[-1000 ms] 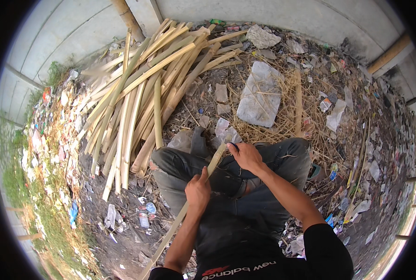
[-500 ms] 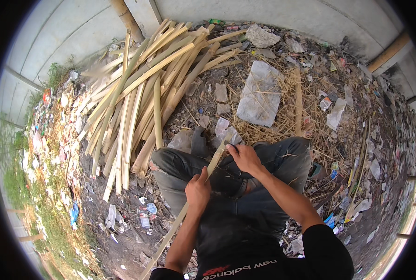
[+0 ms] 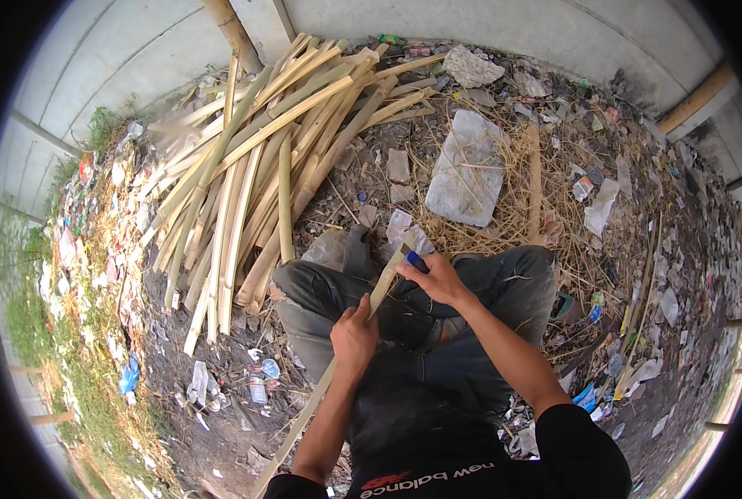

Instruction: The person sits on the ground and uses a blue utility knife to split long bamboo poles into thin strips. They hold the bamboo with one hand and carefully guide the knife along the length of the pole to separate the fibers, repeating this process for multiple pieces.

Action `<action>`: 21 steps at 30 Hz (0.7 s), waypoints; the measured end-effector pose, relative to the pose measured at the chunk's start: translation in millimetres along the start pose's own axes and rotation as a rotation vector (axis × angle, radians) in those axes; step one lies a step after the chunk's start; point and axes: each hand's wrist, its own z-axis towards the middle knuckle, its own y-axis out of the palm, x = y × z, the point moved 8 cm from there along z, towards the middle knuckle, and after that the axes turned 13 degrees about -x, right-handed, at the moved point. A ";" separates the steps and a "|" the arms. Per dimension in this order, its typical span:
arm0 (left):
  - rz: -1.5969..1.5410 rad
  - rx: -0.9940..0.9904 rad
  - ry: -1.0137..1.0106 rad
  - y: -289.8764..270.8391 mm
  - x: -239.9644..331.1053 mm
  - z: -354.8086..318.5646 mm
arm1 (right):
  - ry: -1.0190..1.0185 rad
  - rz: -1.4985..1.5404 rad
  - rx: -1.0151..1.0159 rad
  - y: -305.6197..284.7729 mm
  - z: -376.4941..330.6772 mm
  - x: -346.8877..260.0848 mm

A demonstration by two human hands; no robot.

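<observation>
A long, pale split-bamboo strip slants from beside my left forearm up to a point just past my crossed legs. My left hand is closed around it near its middle. Close to the strip's far end, my right hand grips a small knife with a blue handle. Its short blade lies against the strip, partly hidden by the fingers. The strip's near end runs out past my left sleeve.
A big heap of split bamboo strips lies ahead to the left. Beyond my knees are a pale flat slab, dry straw and a rough stone. Litter covers the ground; a grey panel wall closes off the far side.
My right hand has turned slightly, and the knife's blue handle now shows. My left hand keeps its hold on the bamboo strip, almost unmoved.
</observation>
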 end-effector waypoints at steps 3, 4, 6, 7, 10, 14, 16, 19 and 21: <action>0.007 -0.005 0.000 1.9 0.9 0.2 | -0.073 -0.267 0.068 6.4 3.0 -19.9; 0.004 -0.004 0.003 0.9 1.7 -0.4 | -0.064 -0.319 0.065 9.5 3.7 -23.2; -0.010 -0.019 -0.010 1.2 1.0 0.1 | -0.109 -0.282 0.066 15.1 10.0 -18.6; -0.020 -0.034 -0.025 2.9 -0.2 0.9 | -0.132 -0.263 0.066 16.9 12.4 -17.2; -0.013 -0.026 -0.005 4.6 -5.6 2.5 | -0.226 -0.114 -0.163 32.8 7.8 -26.4; -0.078 -0.069 -0.030 0.2 -12.2 11.0 | -0.236 -0.107 -0.320 48.7 -4.4 -18.8; -0.176 -0.109 -0.071 -4.4 -14.6 14.9 | -0.122 -0.085 0.016 22.9 -7.8 -22.5; -0.296 -0.200 -0.069 -8.2 -14.7 22.3 | -0.048 -0.037 0.192 12.3 -10.8 -17.6; -0.343 -0.249 -0.035 -8.0 -12.0 25.1 | -0.108 -0.028 0.148 25.2 -8.2 -23.8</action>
